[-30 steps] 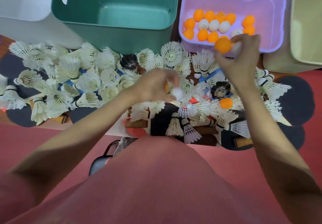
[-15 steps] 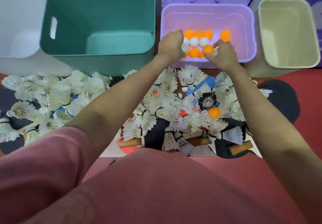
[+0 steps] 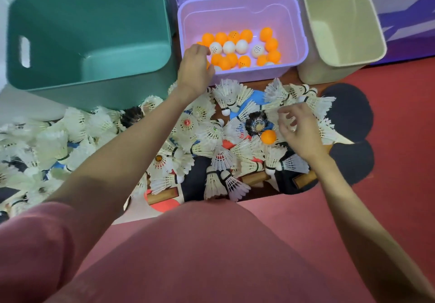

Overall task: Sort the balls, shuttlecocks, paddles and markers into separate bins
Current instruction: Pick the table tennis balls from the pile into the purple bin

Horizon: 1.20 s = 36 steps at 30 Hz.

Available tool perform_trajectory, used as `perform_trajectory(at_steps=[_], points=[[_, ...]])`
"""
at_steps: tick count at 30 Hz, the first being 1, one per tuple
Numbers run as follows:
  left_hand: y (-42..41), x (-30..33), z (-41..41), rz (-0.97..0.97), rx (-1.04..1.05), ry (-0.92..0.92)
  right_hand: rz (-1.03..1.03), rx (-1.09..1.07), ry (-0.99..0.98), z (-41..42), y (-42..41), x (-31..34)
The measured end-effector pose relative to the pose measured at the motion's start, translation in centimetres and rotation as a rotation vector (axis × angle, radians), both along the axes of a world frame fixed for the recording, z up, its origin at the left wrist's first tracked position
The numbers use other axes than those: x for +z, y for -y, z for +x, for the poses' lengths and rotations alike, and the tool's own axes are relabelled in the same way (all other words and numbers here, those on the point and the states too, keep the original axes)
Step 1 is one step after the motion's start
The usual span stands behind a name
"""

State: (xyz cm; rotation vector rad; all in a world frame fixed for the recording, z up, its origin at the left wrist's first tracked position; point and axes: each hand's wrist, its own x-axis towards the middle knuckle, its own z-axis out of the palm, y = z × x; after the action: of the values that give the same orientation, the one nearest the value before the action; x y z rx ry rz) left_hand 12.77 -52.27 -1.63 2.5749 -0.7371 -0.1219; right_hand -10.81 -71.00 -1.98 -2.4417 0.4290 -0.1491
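- Balls [image 3: 237,48], orange and white, lie heaped in the purple bin [image 3: 299,31] at upper centre of the frame: the one sorting step that shows real headway.
- Left hand [image 3: 194,69] hangs over the purple bin's near left corner, knuckles up and fingers curled under; whether it holds anything cannot be told from here.
- Right hand [image 3: 297,127] hovers at centre right over the pile, fingers spread and loosely bent, holding nothing, just beside a lone orange ball [image 3: 268,136] resting among the feathers.
- Shuttlecocks [image 3: 207,133] by the dozen lie strewn from the left edge to centre right, none yet binned.
- Green bin [image 3: 89,31] at upper left and beige bin [image 3: 341,22] at upper right show bare floors.
- Paddles [image 3: 350,111] lie half buried under the shuttlecocks, dark blades at right and wooden handles near the lower centre, untouched.
- Markers cannot be made out in the heap.
- Judged from this view, the ball stage looks nearly finished, with at least one stray left to lift, while shuttlecocks, paddles and markers all remain to be sorted.
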Motion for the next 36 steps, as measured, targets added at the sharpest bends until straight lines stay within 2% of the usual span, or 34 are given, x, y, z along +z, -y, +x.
perform_trajectory(at_steps=[6,13,17,21,26,29,36], points=[[-0.6,-0.3,-5.3,-0.130,-0.087,0.062,-0.241,0.015,-0.245,-1.9,-1.0,-1.7],[-1.4,-0.1,-8.7,-0.151,-0.149,0.033,-0.283,0.014,-0.458,-0.1,-1.5,-1.6],[-1.9,-0.1,-9.2,-0.110,-0.145,0.002,-0.259,0.024,-0.511,0.2,-2.3,-1.1],[-2.4,0.1,-9.7,-0.103,-0.159,-0.031,-0.131,-0.046,-0.367,-0.5,-1.6,0.8],[-3.3,-0.1,-10.1,-0.115,-0.176,-0.046,0.108,-0.282,0.066,0.2,0.6,4.0],[-3.8,0.1,-10.3,-0.108,-0.190,-0.054,0.225,-0.358,0.074,2.9,2.1,4.1],[-5.9,0.5,-10.9,-0.086,-0.161,-0.063,0.229,-0.230,0.160,11.9,3.3,4.0]])
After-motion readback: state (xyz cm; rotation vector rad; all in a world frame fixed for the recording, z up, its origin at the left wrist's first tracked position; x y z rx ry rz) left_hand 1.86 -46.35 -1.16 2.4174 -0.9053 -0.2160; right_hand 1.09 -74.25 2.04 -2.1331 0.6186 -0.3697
